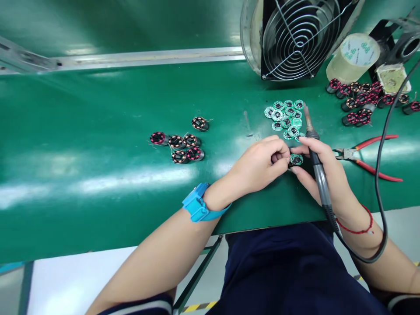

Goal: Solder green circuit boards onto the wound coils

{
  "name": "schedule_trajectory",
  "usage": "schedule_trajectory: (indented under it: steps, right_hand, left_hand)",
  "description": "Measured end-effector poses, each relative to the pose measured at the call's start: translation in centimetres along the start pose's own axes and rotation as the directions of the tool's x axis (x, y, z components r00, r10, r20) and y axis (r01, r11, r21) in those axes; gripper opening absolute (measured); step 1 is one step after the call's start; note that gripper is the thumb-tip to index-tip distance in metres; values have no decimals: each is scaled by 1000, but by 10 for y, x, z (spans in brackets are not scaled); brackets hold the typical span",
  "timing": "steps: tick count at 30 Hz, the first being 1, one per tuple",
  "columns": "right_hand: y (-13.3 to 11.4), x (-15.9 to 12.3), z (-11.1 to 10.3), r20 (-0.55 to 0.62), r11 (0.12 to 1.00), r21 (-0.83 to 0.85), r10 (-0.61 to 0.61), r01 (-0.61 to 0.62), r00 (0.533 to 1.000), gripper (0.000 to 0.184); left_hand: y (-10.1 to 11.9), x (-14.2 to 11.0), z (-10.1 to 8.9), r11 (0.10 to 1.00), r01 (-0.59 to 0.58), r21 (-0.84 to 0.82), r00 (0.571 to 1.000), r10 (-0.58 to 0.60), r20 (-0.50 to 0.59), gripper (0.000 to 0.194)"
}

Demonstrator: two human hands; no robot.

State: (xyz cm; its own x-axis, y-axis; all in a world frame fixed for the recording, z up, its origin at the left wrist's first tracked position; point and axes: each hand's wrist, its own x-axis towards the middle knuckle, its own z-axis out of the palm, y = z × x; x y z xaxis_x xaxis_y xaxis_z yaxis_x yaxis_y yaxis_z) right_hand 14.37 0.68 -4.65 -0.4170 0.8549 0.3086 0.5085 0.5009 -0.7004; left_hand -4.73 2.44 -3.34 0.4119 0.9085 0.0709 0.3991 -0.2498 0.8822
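A round green circuit board (297, 160) sits between my two hands, with a dark part that looks like a motor coil partly hidden under it. My left hand (259, 162) is pinched closed at the board's left edge; what its fingertips grip is too small to make out. In my right hand (331, 173) lies a soldering iron (317, 164), its tip pointing away from me, while the thumb and a fingertip rest around the board. Just beyond, several similar circuit boards (285, 114) lie in a loose pile near the iron's tip.
Several wound motor coils (182, 144) stand to the left, and more coils (362, 98) cluster at the back right. Red-handled pliers (352, 154) lie right of my hand. Behind are a fan (297, 41), a tape roll (356, 54) and a small tray (393, 78). The iron's cable (382, 192) loops over my right forearm.
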Motion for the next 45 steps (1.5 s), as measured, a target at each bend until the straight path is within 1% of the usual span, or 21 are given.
schedule_trajectory:
  steps: [4,7,8,11,14,17,22,23,25,27,28,29,30,31,33,35,37,41,43,45]
  right_hand:
    - [4,-1,2,-23,1000,19,7,-7,1000,56]
    - [6,-2,3,-36,1000,23,-20,20,999,56]
    - [7,-3,4,-36,999,27,-27,28,999,56]
    - [9,-5,4,-54,998,57,-30,33,998,54]
    - [12,-7,5,-91,994,109,-6,16,996,52]
    - [15,-8,5,-107,989,148,16,0,994,48]
    - [16,-11,6,-125,980,195,48,-23,991,44]
    - [16,-11,5,-137,979,201,55,-26,989,45]
    - [15,-11,4,-175,981,192,44,-9,984,46]
    - [13,-11,3,-202,987,156,-6,38,979,48]
    - [13,-10,2,-213,989,131,-37,66,976,48]
    - [12,-10,1,-223,990,105,-67,92,973,49]
    - [11,-9,1,-227,990,76,-95,115,969,49]
    - [10,-8,0,-229,990,50,-119,134,966,50]
    - [10,-7,0,-232,986,13,-161,169,959,52]
    - [10,-7,-1,-230,979,-3,-200,205,952,56]
    - [10,-7,-1,-233,973,-5,-227,232,946,59]
    - [9,-7,0,-230,964,9,-255,264,939,60]
    - [8,-7,1,-241,962,15,-260,272,935,59]
    - [7,-8,3,-252,964,13,-255,267,933,59]
  left_hand:
    - [-1,-2,0,999,-33,37,999,32,32,9]
    - [-3,-3,4,990,-73,121,994,63,89,34]
    - [-3,-3,7,983,-85,161,992,68,106,37]
    - [-6,1,14,965,-102,242,990,75,119,27]
    - [-11,7,16,972,-139,188,984,115,133,26]
    - [-15,11,13,975,-178,132,977,160,141,23]
    - [-15,11,4,976,-177,124,980,164,109,9]
    - [-14,10,2,977,-180,117,980,168,106,8]
    - [-11,8,-1,977,-187,99,979,178,96,12]
    - [-7,5,-2,987,-144,64,989,141,54,20]
    - [-5,4,-2,995,-95,18,995,95,28,25]
    - [-3,3,-1,998,-28,-63,1000,29,9,30]
    - [-1,3,1,983,53,-178,999,-51,11,35]
    - [1,2,2,942,137,-307,991,-132,37,39]
    - [3,1,4,800,280,-530,960,-247,134,43]
    - [4,0,6,667,359,-653,932,-293,214,43]
    - [5,0,6,592,378,-712,923,-304,237,39]
    - [6,-1,10,495,391,-776,906,-353,232,35]
    - [8,-2,14,460,406,-790,896,-370,245,35]
    - [10,-3,19,457,406,-791,896,-367,248,34]
